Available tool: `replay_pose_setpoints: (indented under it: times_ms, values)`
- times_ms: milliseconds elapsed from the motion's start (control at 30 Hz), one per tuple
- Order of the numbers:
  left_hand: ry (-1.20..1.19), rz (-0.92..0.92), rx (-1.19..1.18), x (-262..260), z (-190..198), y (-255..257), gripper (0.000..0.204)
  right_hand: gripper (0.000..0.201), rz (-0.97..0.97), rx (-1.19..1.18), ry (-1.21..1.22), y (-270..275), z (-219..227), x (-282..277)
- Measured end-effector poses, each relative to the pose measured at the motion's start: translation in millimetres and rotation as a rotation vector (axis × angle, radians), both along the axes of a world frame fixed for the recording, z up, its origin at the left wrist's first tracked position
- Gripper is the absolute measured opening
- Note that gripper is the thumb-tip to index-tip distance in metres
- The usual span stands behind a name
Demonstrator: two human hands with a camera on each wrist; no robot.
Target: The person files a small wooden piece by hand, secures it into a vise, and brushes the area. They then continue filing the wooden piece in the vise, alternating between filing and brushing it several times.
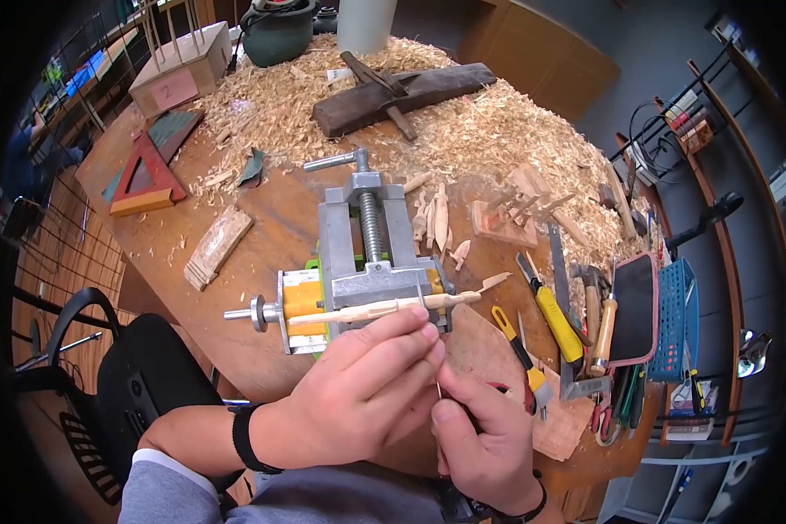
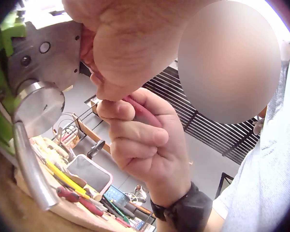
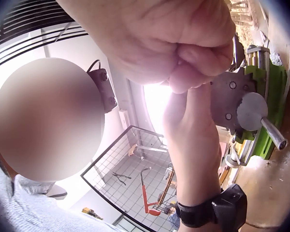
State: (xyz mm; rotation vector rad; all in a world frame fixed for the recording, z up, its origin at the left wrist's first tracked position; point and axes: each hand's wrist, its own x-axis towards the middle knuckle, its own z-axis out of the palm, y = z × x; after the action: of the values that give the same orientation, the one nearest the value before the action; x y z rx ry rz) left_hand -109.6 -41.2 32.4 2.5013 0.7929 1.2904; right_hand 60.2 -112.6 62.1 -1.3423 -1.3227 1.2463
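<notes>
A pale carved wooden stick [image 1: 384, 308] lies crosswise at the front of the grey metal vise [image 1: 371, 227]. My left hand [image 1: 367, 384] is close against the stick, its fingers curled round the slim metal shaft of a red-handled tool. The tip shows as a thin dark line crossing the stick. To the right and lower, my right hand [image 1: 484, 437] grips the tool's red handle [image 2: 145, 114], thumb along the top. Most of the tool is hidden inside the two hands, and its exact kind cannot be told.
Wood shavings [image 1: 533, 113] cover the table's far side, with a dark wooden plane [image 1: 401, 98] among them. Right of the vise lie a yellow cutter [image 1: 559, 323], a chisel [image 1: 604, 336] and a blue basket [image 1: 675, 323]. A wood block [image 1: 218, 247] and red triangle [image 1: 146, 175] lie left.
</notes>
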Motion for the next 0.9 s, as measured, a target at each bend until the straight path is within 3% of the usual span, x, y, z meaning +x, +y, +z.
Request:
replay_pose_setpoints:
  times_ms: [33, 267, 467, 667, 733, 833, 900]
  values:
    - [-0.008, 0.001, -0.011, -0.2, -1.9, 0.4, 0.042, 0.039, -0.032, -0.116, 0.053, 1.5, 2.5, -1.2]
    - [0.003, -0.021, 0.007, -1.0, 1.0, 2.4, 0.043, 0.039, -0.004, 0.022, 0.000, -3.2, -4.6, -0.7]
    - [-0.010, -0.059, 0.070, -2.7, -3.4, 1.9, 0.038, 0.040, -0.026, -0.096, -0.011, -24.0, 0.0, 1.8]
    - [-0.007, -0.112, 0.081, -4.9, -1.4, 2.9, 0.032, 0.040, -0.006, -0.015, -0.026, -25.1, -6.7, 1.8]
    - [0.000, -0.103, 0.074, -4.7, -1.7, 2.3, 0.032, 0.031, 0.003, 0.181, -0.254, -17.6, -4.3, 0.7]
    - [0.018, -0.078, 0.084, -4.3, -1.9, 1.9, 0.030, 0.029, -0.067, 0.296, -0.248, -17.3, -22.7, 0.1]
    - [0.023, -0.067, 0.072, -3.4, -0.6, 2.6, 0.030, 0.029, -0.066, 0.214, -0.217, -13.3, -12.5, -2.6]
